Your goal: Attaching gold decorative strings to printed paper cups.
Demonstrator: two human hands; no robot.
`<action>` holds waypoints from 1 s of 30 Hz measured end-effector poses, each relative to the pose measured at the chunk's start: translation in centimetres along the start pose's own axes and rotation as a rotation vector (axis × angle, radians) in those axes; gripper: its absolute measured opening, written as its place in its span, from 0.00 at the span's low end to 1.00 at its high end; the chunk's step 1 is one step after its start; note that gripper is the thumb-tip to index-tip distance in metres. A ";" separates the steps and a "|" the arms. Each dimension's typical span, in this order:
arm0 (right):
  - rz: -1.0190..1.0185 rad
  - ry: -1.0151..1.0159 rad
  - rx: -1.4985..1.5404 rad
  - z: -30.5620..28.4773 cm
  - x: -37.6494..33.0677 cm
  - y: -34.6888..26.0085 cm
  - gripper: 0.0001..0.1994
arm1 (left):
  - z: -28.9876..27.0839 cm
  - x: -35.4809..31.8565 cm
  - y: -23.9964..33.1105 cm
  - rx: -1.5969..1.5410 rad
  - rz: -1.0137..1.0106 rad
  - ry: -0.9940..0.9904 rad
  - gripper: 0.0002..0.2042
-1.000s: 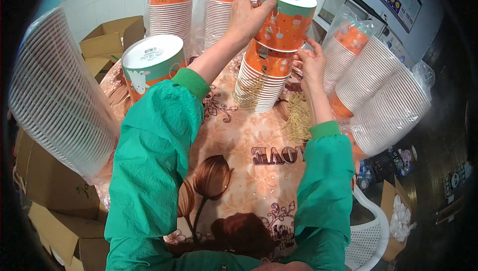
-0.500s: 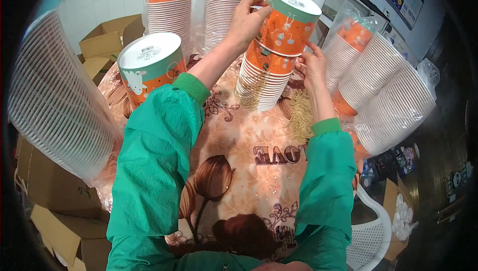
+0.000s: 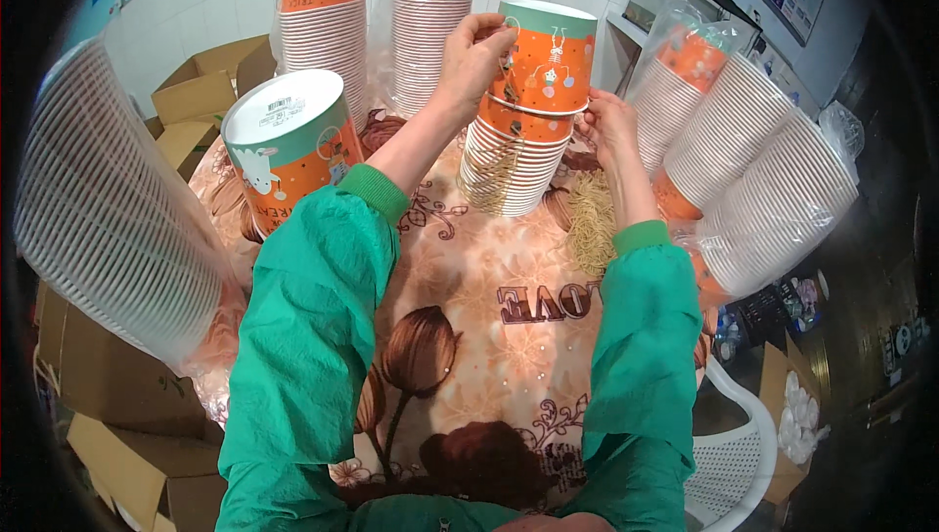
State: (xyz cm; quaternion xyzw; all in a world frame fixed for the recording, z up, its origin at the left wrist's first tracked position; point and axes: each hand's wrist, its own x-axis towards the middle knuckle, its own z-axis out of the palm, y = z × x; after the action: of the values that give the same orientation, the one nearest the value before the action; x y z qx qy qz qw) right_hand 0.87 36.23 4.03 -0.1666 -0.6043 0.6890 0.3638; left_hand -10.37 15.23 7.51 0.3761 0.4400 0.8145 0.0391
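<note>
Orange paper cup [image 3: 548, 58] tilts atop the centre cup stack [image 3: 509, 165], left hand [image 3: 474, 58] clamped on its rim, right hand [image 3: 606, 126] pinching the stack's edge; bagged cup stacks [image 3: 743, 155] crowd close, bare tablecloth [image 3: 489, 288] nearer.

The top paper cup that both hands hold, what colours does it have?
The top paper cup is orange with a teal rim band, clearest in the head view.

Hands: we count two, left hand [image 3: 474, 58] and right hand [image 3: 608, 126];
Wrapped cup stacks: we count six;
Loose upturned cups [image 3: 290, 155]: one;
Chairs [image 3: 734, 459]: one
</note>
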 end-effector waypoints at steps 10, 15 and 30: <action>0.154 0.030 0.022 0.1 0.9 0.0 0.21 | -2.0 -0.6 -2.8 0.186 -0.112 0.174 0.22; 0.146 0.021 -0.026 0.1 0.4 -0.1 0.20 | -1.2 -2.1 -3.1 0.100 -0.279 0.041 0.23; -0.043 -0.004 -0.075 1.3 -0.4 1.7 0.17 | -1.7 -2.0 -5.8 0.234 0.122 -0.021 0.19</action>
State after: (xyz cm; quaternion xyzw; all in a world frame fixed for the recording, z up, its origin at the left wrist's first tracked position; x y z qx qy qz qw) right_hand -0.25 35.01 2.56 -0.1654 -0.6340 0.6582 0.3708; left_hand -11.62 16.83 1.50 0.4127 0.5079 0.7544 -0.0498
